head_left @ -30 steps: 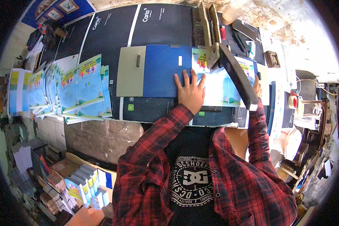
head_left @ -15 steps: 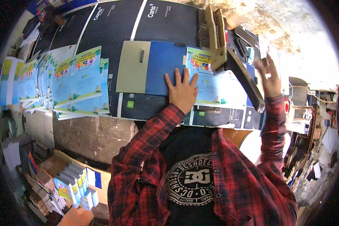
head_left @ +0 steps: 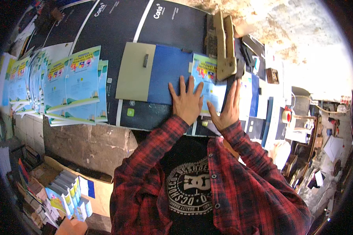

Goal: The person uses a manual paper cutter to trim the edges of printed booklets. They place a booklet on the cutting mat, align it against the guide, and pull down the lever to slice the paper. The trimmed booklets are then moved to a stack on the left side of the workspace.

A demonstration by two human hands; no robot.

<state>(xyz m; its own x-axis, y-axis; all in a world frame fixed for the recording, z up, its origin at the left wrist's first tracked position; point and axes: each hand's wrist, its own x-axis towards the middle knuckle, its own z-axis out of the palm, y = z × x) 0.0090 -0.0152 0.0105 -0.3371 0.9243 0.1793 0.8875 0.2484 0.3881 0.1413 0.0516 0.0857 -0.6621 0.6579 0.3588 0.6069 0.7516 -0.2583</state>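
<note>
My left hand (head_left: 187, 100) lies flat with fingers spread, half on the blue board of a paper cutter (head_left: 166, 74) and half on a light blue printed sheet (head_left: 207, 79). My right hand (head_left: 227, 106) rests open beside it on the right part of the same sheet, its fingers reaching toward the cutter's dark arm, which is down beside the wooden block (head_left: 224, 47) at the back. Neither hand grips anything.
Stacks of colourful printed sheets (head_left: 72, 84) fan out on the left over large black sheets (head_left: 117, 23). A roll of tape (head_left: 287, 116) and clutter lie on the right. A cardboard box with blue booklets (head_left: 68, 192) stands on the floor at lower left.
My right hand has brought the cutter arm down from its raised position and let go; it now lies flat on the sheet. My left hand stays pressed on the paper.
</note>
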